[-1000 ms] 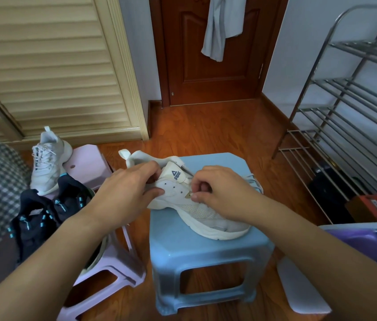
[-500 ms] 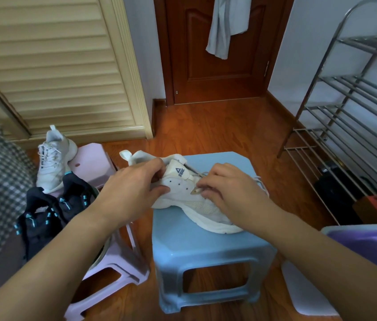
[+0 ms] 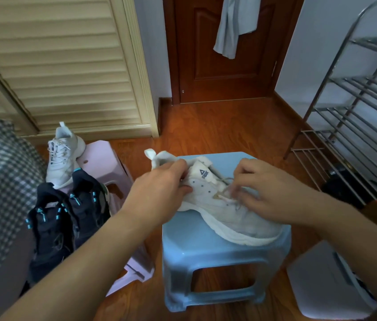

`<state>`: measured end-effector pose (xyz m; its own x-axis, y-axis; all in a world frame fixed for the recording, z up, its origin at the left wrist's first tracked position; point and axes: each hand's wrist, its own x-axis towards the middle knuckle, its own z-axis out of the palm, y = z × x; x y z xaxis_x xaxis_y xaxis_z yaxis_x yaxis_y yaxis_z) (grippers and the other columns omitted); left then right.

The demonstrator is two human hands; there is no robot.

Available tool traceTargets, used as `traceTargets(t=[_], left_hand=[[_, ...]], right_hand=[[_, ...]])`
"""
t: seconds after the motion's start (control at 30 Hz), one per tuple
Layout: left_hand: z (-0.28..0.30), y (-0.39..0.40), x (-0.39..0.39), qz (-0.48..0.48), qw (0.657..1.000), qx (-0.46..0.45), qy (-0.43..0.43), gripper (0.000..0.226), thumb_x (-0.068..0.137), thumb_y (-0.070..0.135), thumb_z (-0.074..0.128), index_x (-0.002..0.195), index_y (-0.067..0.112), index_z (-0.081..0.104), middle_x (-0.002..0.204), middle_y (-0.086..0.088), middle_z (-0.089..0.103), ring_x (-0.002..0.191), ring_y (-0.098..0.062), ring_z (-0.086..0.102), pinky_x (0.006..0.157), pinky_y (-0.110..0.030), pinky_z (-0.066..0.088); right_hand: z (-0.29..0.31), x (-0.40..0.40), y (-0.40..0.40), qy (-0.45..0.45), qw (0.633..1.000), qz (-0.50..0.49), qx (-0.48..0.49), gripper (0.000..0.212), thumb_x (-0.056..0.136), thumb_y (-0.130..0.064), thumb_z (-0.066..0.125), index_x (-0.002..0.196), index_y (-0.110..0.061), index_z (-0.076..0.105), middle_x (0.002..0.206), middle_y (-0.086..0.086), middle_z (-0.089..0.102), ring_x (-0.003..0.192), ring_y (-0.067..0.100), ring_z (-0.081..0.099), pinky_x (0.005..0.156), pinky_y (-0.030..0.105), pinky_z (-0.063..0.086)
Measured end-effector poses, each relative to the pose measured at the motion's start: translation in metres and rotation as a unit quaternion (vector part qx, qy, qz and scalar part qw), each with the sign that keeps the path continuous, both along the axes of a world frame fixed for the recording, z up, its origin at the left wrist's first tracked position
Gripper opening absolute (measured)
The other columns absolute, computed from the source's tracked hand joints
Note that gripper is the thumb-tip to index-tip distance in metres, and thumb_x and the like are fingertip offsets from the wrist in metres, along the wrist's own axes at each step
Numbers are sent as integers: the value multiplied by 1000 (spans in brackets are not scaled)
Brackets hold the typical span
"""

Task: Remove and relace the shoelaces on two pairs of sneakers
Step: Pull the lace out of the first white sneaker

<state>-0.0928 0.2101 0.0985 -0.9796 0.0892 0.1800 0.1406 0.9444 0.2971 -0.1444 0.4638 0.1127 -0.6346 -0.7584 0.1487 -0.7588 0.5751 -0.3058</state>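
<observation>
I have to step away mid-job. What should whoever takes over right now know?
Left hand grips the heel collar of the white sneaker on the blue stool.
Right hand pinches its lace at the eyelets.
Other white sneaker, laced, sits on the pink stool; the black pair rests beside it.
Done: cannot tell.
Left: finish this shoe's lace, then check the others.

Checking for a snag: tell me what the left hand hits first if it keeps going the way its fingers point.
Probably the left hand meets the white sneaker first: its fingers already pinch the collar.
</observation>
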Motion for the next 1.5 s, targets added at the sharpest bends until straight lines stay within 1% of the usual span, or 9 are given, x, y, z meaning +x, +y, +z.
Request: traceTargets(t=[0.37, 0.6, 0.7, 0.8, 1.0, 1.13, 1.23, 1.4, 1.5], left_hand=[[2, -4, 3, 65, 998, 13, 15, 23, 95, 42, 64, 95, 29, 45, 92, 7, 54, 85, -26, 60, 67, -39, 51], [0, -7, 7, 66, 998, 6, 10, 24, 96, 40, 63, 95, 28, 43, 89, 10, 50, 83, -26, 60, 64, -36, 45], [-1, -6, 6, 64, 998, -5, 14, 25, 96, 39, 63, 94, 29, 40, 88, 10, 48, 81, -26, 60, 65, -38, 49], [1, -3, 4, 70, 997, -4, 10, 23, 95, 41, 64, 95, 29, 43, 89, 9, 49, 81, -25, 59, 69, -43, 54], [0, 2, 3, 99, 995, 13, 29, 25, 92, 39, 68, 94, 25, 47, 89, 6, 52, 83, -31, 61, 70, -47, 55], [-3, 1, 5, 88, 996, 2, 32, 24, 94, 38, 65, 95, 25, 44, 90, 6, 51, 83, -32, 60, 70, -46, 54], [-5, 0, 6, 89, 996, -3, 29, 24, 95, 37, 65, 97, 24, 45, 91, 8, 48, 81, -28, 58, 69, -42, 53], [-4, 3, 8, 81, 996, -2, 35, 23, 95, 39, 64, 98, 27, 45, 92, 9, 50, 80, -25, 61, 68, -42, 55], [-2, -1, 3, 89, 996, 5, 25, 26, 94, 40, 65, 94, 25, 43, 90, 6, 52, 81, -30, 60, 69, -45, 54]], right_hand=[[-16, 8, -30, 72, 992, -99, -40, 14, 83, -13, 79, 81, -25, 71, 77, -8, 59, 84, 19, 47, 75, 34, 43], [2, 2, 22, -56, 995, -73, -37, 9, 87, -50, 66, 87, -41, 65, 125, -20, 42, 126, -2, 28, 109, 24, 27], [-15, 19, -21, 35, 992, -121, -17, 46, 82, -70, 51, 101, -31, 65, 113, -11, 49, 114, 12, 40, 96, 31, 38], [-27, 18, -47, 186, 971, -152, 7, 23, 87, -40, 72, 86, -18, 65, 85, -1, 55, 84, 24, 48, 70, 39, 37], [-42, 44, -5, 133, 958, 192, 166, 17, 67, -35, 79, 69, -27, 64, 73, -10, 51, 85, 18, 46, 73, 38, 41], [-11, 39, -6, 95, 959, 35, 265, 38, 82, -63, 63, 95, -28, 72, 93, -10, 65, 99, 20, 54, 86, 40, 34], [-1, 39, -37, 66, 982, -123, 124, 57, 88, -77, 43, 104, -27, 63, 98, -5, 66, 98, 20, 59, 80, 36, 39], [-21, 35, -69, 113, 977, -163, 76, 19, 95, -36, 64, 85, -21, 60, 81, 5, 67, 77, 27, 64, 60, 32, 30], [-22, 70, -54, -1, 974, 61, 216, 11, 89, -13, 64, 82, -20, 59, 86, 12, 65, 82, 35, 65, 62, 35, 36]])
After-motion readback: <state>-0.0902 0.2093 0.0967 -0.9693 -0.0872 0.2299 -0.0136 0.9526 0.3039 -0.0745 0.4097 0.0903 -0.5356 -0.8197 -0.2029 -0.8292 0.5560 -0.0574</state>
